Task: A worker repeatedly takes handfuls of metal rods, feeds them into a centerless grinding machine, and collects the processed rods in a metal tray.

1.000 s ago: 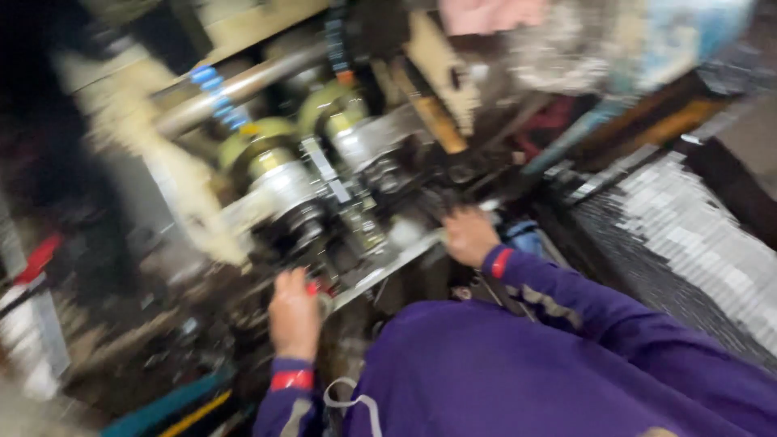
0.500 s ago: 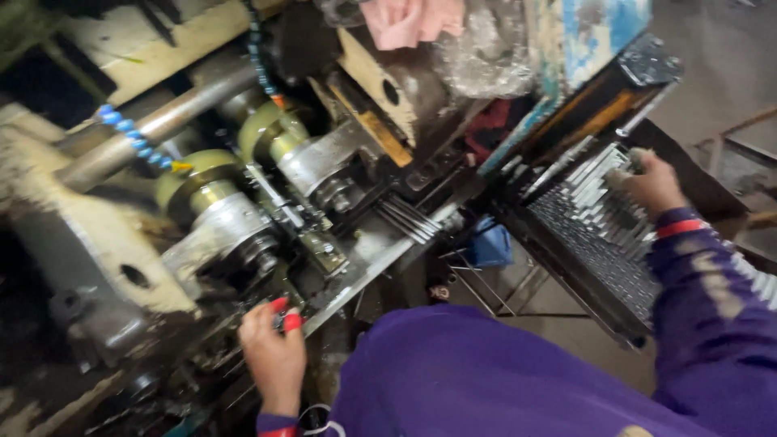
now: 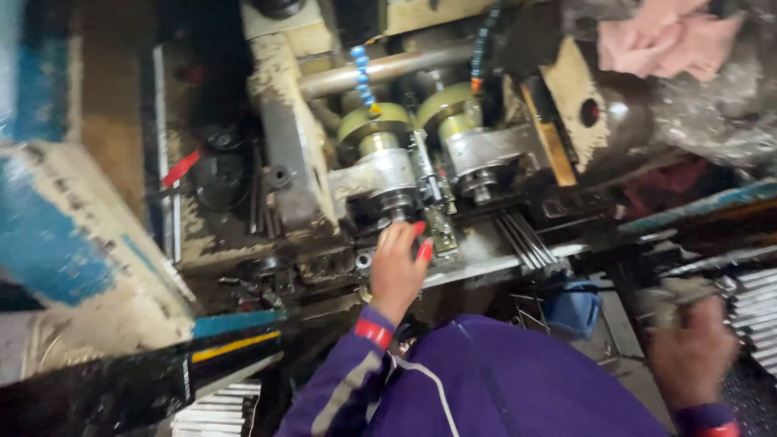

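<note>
Steel rods (image 3: 757,307) fill tray beside right hand (image 3: 688,352).

Workshop: grimy machine (image 3: 388,174) with twin rollers (image 3: 413,121), oily steel bed (image 3: 486,251), metal rods (image 3: 526,239), pink rag (image 3: 664,40).

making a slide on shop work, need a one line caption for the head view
Left hand rests at the twin-roller machine beside loose metal rods, while the blurred right hand holds a rod bundle.
</note>
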